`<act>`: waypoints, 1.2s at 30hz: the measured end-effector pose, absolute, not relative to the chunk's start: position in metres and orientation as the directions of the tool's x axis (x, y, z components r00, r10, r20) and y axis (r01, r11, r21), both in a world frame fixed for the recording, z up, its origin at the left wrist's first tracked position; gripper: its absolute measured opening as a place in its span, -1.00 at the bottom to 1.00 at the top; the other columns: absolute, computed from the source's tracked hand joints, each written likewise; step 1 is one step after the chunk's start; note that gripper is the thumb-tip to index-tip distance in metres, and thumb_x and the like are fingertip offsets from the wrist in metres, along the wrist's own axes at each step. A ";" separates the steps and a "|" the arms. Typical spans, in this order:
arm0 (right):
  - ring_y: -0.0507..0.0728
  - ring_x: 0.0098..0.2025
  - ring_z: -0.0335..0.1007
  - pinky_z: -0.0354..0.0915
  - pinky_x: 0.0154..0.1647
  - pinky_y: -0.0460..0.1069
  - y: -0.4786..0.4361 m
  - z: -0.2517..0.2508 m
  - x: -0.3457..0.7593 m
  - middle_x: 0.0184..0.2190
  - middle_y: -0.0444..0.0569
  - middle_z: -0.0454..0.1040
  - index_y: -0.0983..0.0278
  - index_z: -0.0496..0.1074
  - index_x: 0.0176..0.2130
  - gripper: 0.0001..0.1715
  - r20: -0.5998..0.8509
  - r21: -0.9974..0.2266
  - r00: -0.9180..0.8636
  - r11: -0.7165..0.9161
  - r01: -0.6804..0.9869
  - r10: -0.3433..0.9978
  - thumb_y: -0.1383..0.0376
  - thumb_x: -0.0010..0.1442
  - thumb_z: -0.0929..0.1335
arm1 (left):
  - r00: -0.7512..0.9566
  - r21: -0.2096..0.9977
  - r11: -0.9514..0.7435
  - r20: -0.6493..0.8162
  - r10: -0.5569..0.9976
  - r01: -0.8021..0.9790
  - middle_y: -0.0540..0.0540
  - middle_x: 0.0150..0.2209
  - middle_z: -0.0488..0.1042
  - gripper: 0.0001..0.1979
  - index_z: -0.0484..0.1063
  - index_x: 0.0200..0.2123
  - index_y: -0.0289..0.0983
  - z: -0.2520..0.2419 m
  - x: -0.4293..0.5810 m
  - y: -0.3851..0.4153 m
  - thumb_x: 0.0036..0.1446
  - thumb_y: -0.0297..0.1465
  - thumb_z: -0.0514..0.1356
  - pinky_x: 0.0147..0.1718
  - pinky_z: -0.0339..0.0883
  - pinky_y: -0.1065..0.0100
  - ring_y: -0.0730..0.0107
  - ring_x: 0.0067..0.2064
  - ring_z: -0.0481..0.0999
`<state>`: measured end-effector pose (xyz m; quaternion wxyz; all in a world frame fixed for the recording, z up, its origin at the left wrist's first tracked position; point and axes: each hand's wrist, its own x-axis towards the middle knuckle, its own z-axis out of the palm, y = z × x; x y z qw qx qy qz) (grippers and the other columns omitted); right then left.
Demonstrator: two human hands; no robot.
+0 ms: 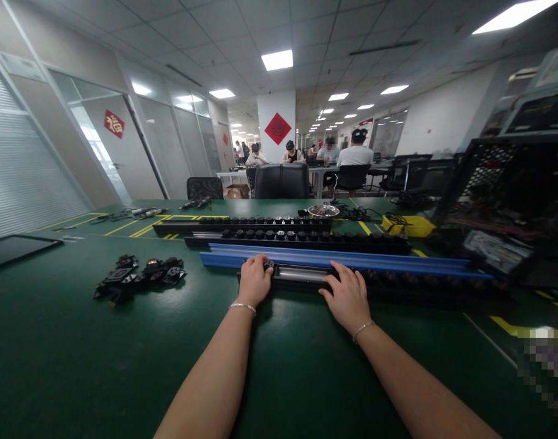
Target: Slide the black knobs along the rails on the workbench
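A long black rail (301, 285) with a bright metal strip (300, 273) along its top lies across the table in front of me. At the rail's left end, my left hand (255, 281) has its fingers curled round a small black part (269, 266). My right hand (349, 296) rests on the rail farther right, its fingers spread, beside a row of black parts (411, 280) seated along the rail. Just behind lies a blue rail (306, 256). Left of my hands is a loose heap of small black parts (144, 274).
Two more black rails (297, 242) with rows of parts lie beyond the blue one. A metal bowl (323, 211), a yellow tray (409, 225) and cables are at the back right. An open equipment case (516, 201) stands at right; several people sit farther off.
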<state>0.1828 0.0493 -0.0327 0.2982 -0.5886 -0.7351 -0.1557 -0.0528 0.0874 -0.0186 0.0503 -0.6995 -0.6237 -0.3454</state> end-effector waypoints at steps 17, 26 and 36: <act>0.22 0.18 0.09 -0.07 0.19 0.24 0.048 -0.032 0.183 0.14 0.02 0.25 0.20 0.44 -0.31 -0.86 0.619 -0.142 -0.119 0.260 0.955 0.776 0.25 0.11 0.30 | -0.049 0.381 -0.190 0.537 0.842 0.905 -0.13 -0.18 0.47 -0.79 0.28 -0.17 -0.21 -0.018 -0.054 0.087 0.08 -0.42 0.11 -0.03 0.18 0.14 0.17 -0.05 0.36; 0.22 0.17 0.09 -0.07 0.18 0.24 0.048 -0.032 0.183 0.14 0.03 0.25 0.20 0.44 -0.31 -0.86 0.614 -0.133 -0.124 0.258 0.957 0.780 0.25 0.10 0.30 | -0.080 0.377 -0.152 0.533 0.843 0.914 -0.11 -0.20 0.46 -0.81 0.30 -0.17 -0.19 -0.017 -0.053 0.085 0.09 -0.37 0.10 -0.03 0.17 0.18 0.20 -0.06 0.37; 0.21 0.17 0.09 -0.08 0.18 0.24 0.047 -0.029 0.182 0.13 0.04 0.25 0.22 0.44 -0.31 -0.84 0.608 -0.134 -0.127 0.258 0.957 0.784 0.25 0.11 0.29 | -0.157 0.323 -0.022 0.517 0.841 0.946 -0.13 -0.17 0.45 -0.70 0.33 -0.20 -0.21 -0.013 -0.048 0.082 0.02 -0.19 0.17 0.05 0.09 0.12 0.14 -0.01 0.34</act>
